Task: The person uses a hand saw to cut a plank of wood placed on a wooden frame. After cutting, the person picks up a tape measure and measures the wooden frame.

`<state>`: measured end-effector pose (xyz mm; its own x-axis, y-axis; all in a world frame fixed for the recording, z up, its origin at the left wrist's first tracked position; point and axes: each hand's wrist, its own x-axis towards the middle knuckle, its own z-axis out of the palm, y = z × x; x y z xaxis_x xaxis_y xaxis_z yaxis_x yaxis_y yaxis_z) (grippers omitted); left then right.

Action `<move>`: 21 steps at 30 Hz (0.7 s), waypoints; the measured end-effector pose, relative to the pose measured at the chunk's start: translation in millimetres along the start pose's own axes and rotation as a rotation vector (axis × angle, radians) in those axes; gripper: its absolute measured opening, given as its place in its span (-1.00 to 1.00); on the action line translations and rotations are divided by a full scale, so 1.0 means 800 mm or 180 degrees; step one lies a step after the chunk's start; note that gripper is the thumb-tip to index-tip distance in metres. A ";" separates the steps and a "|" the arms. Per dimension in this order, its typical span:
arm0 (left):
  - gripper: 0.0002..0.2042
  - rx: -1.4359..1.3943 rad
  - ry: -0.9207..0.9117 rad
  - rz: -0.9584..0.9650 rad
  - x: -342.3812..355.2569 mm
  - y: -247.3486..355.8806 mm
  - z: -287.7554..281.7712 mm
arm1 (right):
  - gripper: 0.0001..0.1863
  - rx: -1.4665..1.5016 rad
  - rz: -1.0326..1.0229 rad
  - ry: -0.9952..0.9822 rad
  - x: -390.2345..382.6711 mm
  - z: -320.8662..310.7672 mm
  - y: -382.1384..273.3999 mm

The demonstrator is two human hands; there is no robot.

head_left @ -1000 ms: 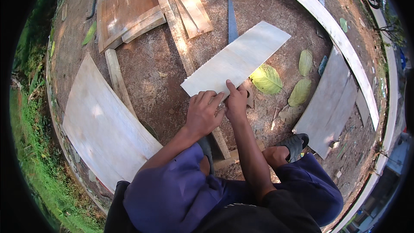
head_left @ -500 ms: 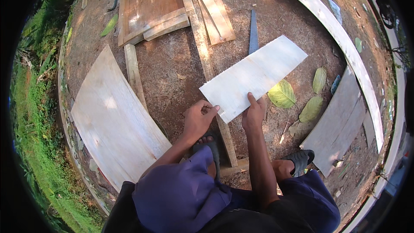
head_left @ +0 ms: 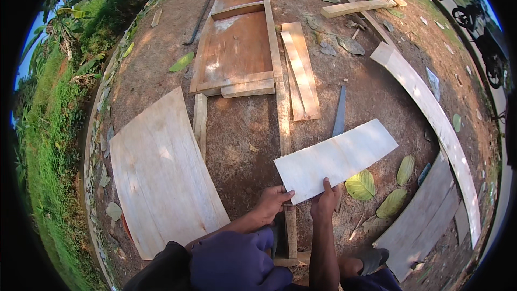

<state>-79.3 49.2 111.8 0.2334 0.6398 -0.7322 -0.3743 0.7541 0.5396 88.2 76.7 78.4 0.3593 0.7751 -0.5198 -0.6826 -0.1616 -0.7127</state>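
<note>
A pale rectangular plywood piece (head_left: 336, 159) is held up over the ground, slanting up toward the right. My left hand (head_left: 273, 203) pinches its lower left corner, thumb on top. Along the near edge, my right hand (head_left: 325, 200) grips it with the thumb on its face and the fingers hidden beneath. Just beyond the piece lies a handsaw (head_left: 339, 110), its grey blade showing and its near end covered by the plywood. A long wooden frame with a brown panel (head_left: 239, 48) rests farther ahead, on timber rails (head_left: 284, 124).
A large plywood sheet (head_left: 161, 172) lies at left. Two narrow boards (head_left: 301, 73) lie beside the frame. On the right are a long pale strip (head_left: 431, 108) and a greyish sheet (head_left: 423, 215). Large leaves (head_left: 361, 185) dot the dirt; motorbikes (head_left: 479, 43) stand at far right.
The view has tipped upward, showing more of the frame and the far ground. My left hand now grips the plywood's corner, where before its fingers were curled beside it.
</note>
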 end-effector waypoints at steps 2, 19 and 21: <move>-0.72 -0.0138 0.0035 -0.0191 -0.002 0.002 0.005 | -0.62 0.0005 0.0030 -0.0026 0.005 -0.011 0.006; -0.79 -0.0591 -0.0013 0.0085 0.029 -0.019 -0.016 | -0.64 0.0044 -0.0317 -0.0206 -0.007 -0.001 0.011; -0.79 -0.0537 0.0068 0.0094 0.032 -0.020 -0.015 | -0.64 0.0001 -0.0358 -0.0243 -0.010 0.001 0.009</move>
<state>-78.2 51.6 79.8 0.2016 0.6566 -0.7268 -0.5266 0.6983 0.4848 80.3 69.6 77.8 0.3841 0.8325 -0.3993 -0.6410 -0.0708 -0.7643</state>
